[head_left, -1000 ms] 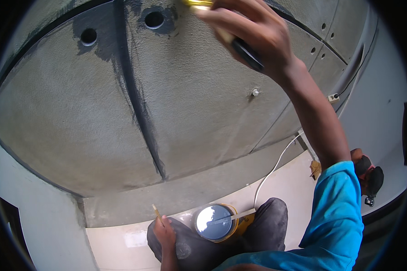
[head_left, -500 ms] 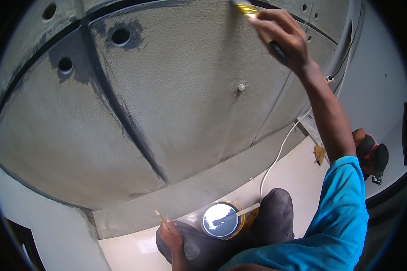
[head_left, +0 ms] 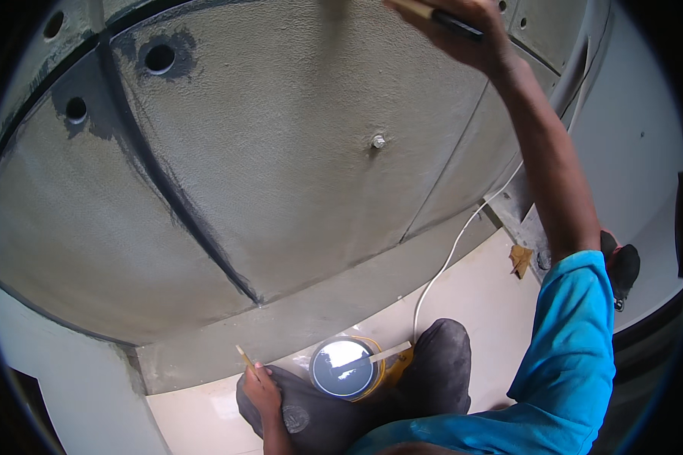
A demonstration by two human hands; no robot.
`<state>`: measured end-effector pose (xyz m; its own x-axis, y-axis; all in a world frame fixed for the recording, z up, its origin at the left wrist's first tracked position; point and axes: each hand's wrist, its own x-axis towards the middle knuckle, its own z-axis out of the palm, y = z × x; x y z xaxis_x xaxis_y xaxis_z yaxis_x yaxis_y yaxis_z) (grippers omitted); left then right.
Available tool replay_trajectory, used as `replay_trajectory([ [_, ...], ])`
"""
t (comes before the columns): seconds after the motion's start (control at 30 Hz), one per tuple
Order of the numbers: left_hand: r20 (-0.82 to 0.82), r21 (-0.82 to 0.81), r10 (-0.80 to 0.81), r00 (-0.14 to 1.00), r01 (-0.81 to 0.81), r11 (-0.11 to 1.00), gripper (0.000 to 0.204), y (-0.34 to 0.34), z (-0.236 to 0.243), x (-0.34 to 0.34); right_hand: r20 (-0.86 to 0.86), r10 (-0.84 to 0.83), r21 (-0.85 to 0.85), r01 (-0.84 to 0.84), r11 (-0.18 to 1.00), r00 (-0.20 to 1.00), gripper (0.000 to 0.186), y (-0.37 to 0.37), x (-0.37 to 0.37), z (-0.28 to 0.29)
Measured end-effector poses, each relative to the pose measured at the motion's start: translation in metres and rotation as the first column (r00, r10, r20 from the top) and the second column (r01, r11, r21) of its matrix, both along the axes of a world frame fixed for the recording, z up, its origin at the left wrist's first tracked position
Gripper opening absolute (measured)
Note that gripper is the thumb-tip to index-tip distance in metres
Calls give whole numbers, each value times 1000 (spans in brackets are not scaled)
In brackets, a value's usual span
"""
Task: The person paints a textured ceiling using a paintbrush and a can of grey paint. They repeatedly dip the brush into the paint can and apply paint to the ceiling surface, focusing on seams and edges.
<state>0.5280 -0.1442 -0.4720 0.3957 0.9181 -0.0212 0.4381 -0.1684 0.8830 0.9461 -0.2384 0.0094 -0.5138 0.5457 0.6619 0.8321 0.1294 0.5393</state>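
My right hand [head_left: 472,36] is raised at the top edge, closed round a paintbrush [head_left: 457,24] with a dark-ended wooden handle. The brush's bristles are out of view. Behind it rises a grey concrete-look wall [head_left: 296,174], with dark-painted grooves and dark patches round some holes. Low on the left, my left hand [head_left: 261,390] rests by my knee and grips a slim wooden stick [head_left: 244,356]; its lower end is hidden. Between my legs stands a yellow-rimmed bucket [head_left: 382,371] of shiny grey liquid, with a flat stirring stick [head_left: 393,352] lying across its edge.
A metal bolt [head_left: 378,141] sticks out of the wall. A white cable [head_left: 440,267] runs along the floor towards the bucket. A dry brown leaf [head_left: 520,260] lies on the right, near a dark and red object [head_left: 622,269] partly behind my arm.
My right hand has moved up, taking the paintbrush's bristles out of view. The whole scene has shifted somewhat left. My left hand keeps its hold on the stick.
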Motion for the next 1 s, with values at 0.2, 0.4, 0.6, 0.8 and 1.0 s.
replay_trajectory([
  [0.2,-6,19,31,1000,-30,999,38,-5,6,-5,100,-258,-170,272,947,961,20,-20,-24,25],
  [0.4,-5,-25,-7,1000,7,1000,36,-4,-27,-3,240,-35,-200,85,976,970,16,41,-64,45],
  [0.6,88,-144,126,988,-113,983,36,-1,-28,-12,258,-305,-284,374,883,917,12,14,-71,48],
  [0.8,106,-186,65,992,-44,982,36,4,-33,-9,210,-17,-265,74,962,978,13,80,-106,54],
  [1.0,123,-251,116,986,-82,964,34,4,-22,-14,289,-235,-282,317,906,928,13,45,-100,55],
])
